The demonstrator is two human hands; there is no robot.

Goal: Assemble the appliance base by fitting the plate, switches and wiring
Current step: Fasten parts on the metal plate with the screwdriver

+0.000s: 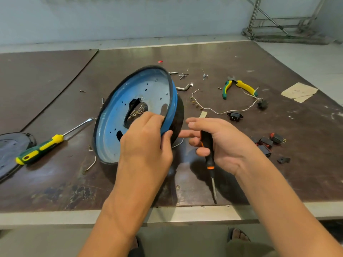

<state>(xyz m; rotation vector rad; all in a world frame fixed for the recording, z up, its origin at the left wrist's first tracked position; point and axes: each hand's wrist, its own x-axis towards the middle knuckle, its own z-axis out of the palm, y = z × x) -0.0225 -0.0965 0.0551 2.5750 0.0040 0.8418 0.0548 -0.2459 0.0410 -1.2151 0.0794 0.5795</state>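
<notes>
Item – appliance base (115,123), one, blue inside with a black rim. It stood on edge on the counter (55,80), tilted, its open face turned up and to the left; the rim ran from lower left to upper right.

Left grip (146,143): fingers curled over the near rim into the blue interior, thumb pressed on the outer wall, so the rim was pinched between them.

Right grip (222,143): fingers wrapped round the handle of a black-and-orange screwdriver (207,145), index finger stretched toward the base. Its long axis ran near-vertical in the head view, blade toward the counter's near edge.

Other stock – one dark plate (11,151), flat at the left edge; one green-and-yellow screwdriver (42,147), lying with its blade toward the upper right; one pair of pliers (239,86); one white wire (232,110) with brass terminals; one black socket (234,115) just beside that wire; at least three black-and-red switches (267,142), clustered right, exact count unclear; several loose screws (182,75) behind the base.
</notes>
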